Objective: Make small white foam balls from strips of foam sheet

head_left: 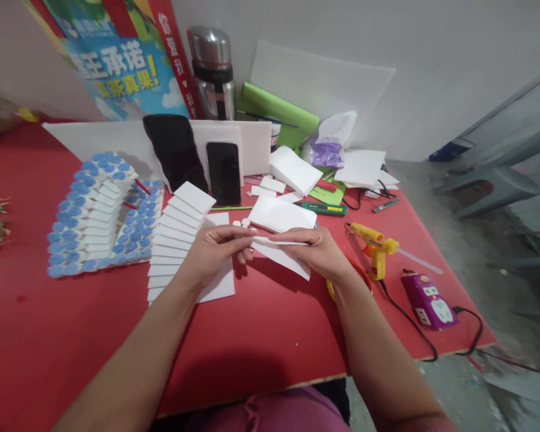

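Note:
A sheet of white paper [284, 257] is held above the red table, level with its middle. My left hand [218, 249] pinches the paper's left end between thumb and fingers. On the right side, my right hand [317, 249] grips the same paper, thumb below and fingers along the top edge. The paper looks folded, with one flap hanging down toward me. Just left of my left hand, a staircase of stacked white strips [173, 252] rests partly on a flat white board [222, 282]. Small white pieces [245, 222] lie beyond my fingertips.
A model with blue-topped pieces and white steps [103, 222] stands left. Two phones [173, 150] lean on a white board behind. Rightward lie a green utility knife [324, 208], a yellow glue gun [375, 243] with its cord, and a purple power socket [429, 300] near the table edge.

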`<state>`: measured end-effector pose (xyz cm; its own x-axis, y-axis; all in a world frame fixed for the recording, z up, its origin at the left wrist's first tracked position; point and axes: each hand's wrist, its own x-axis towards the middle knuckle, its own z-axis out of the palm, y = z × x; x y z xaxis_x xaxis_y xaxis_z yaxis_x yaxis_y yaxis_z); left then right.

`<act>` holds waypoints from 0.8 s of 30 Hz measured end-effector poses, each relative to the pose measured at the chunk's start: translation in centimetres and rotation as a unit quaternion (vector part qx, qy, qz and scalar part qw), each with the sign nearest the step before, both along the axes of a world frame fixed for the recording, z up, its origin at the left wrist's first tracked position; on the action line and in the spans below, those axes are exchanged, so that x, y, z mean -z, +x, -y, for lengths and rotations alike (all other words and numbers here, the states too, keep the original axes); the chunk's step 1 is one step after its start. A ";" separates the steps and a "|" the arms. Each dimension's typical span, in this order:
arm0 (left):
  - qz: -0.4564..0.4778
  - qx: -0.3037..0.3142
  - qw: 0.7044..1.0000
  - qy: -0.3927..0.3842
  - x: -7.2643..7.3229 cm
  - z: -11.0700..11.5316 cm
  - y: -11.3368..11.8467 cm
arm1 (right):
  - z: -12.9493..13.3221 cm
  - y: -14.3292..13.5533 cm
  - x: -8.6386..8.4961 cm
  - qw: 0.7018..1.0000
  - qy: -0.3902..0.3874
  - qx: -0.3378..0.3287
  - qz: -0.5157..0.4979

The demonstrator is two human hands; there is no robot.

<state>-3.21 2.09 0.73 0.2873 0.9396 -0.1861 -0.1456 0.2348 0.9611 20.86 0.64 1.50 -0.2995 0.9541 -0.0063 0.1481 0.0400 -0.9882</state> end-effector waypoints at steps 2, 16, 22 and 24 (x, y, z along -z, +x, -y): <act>0.011 0.005 1.000 -0.014 0.0 0.0 -0.1 | 0.0 0.1 -0.2 0.999 0.027 -0.020 0.015; -0.038 0.126 0.990 0.053 -0.6 0.7 -0.6 | 0.6 1.0 -1.4 0.970 -0.182 0.000 -0.163; -0.125 0.138 0.975 0.120 -1.1 0.8 0.0 | 1.1 -2.3 -1.2 0.940 -0.282 -0.150 -0.123; -0.149 0.137 0.969 0.145 -1.0 0.7 0.1 | 0.9 -2.3 -0.9 0.950 -0.271 -0.120 -0.096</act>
<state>-3.16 1.40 1.72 0.5071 0.8610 -0.0391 0.1771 -0.0596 0.9824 18.56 -0.22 2.37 -0.5538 0.7304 -0.3996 0.0139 -0.4718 -0.8816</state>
